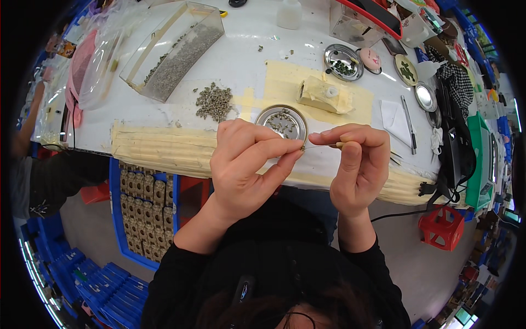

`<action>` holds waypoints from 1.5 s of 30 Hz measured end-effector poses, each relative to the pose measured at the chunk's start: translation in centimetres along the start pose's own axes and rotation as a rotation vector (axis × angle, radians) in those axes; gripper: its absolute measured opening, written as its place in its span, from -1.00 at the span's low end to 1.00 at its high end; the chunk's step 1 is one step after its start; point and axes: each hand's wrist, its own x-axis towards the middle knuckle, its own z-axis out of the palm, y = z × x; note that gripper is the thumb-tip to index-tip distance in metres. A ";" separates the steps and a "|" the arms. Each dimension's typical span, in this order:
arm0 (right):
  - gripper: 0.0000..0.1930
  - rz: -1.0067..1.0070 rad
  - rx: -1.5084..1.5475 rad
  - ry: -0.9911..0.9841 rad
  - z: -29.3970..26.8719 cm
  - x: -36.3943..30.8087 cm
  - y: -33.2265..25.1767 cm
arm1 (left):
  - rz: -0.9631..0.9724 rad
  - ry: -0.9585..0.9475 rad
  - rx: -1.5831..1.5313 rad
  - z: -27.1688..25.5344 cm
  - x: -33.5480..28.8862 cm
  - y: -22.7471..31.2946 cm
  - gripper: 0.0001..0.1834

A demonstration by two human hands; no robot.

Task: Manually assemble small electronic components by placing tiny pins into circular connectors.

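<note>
Head view: left hand pinches a tiny greenish piece between thumb and forefinger; right hand grips a thin needle tool touching it, above a round metal dish.

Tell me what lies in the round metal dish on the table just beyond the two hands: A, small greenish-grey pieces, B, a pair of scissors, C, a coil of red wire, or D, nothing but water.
A: the round metal dish behind the left hand and right hand holds small greenish-grey pieces, like those in the loose pile beside it on the table.
</note>
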 end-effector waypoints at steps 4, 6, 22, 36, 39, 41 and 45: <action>-0.85 0.013 0.041 0.054 -0.2 0.3 0.1 | -0.005 -0.001 -0.007 0.0 0.0 0.0 -0.76; -0.82 0.054 -0.036 0.077 -0.9 0.9 -0.3 | -0.013 0.001 -0.013 0.0 0.0 -0.1 -0.76; -0.88 -0.189 -0.929 0.081 -2.5 5.0 3.0 | -0.067 0.038 -0.068 0.1 -0.2 -0.8 -0.76; -0.87 0.548 0.251 -0.140 -0.1 -0.3 0.0 | 0.022 0.006 -0.010 0.1 0.0 -0.5 -0.75; -0.88 0.538 0.250 -0.132 0.0 -0.3 0.2 | 0.073 -0.007 0.059 -0.1 0.1 -0.2 -0.75; -0.89 0.484 0.179 -0.123 0.0 -0.4 0.2 | 0.102 -0.006 0.094 -0.1 0.2 -0.2 -0.74; -0.92 0.414 0.053 -0.074 0.3 -0.5 0.1 | 0.101 -0.006 0.108 -0.1 0.2 -0.2 -0.73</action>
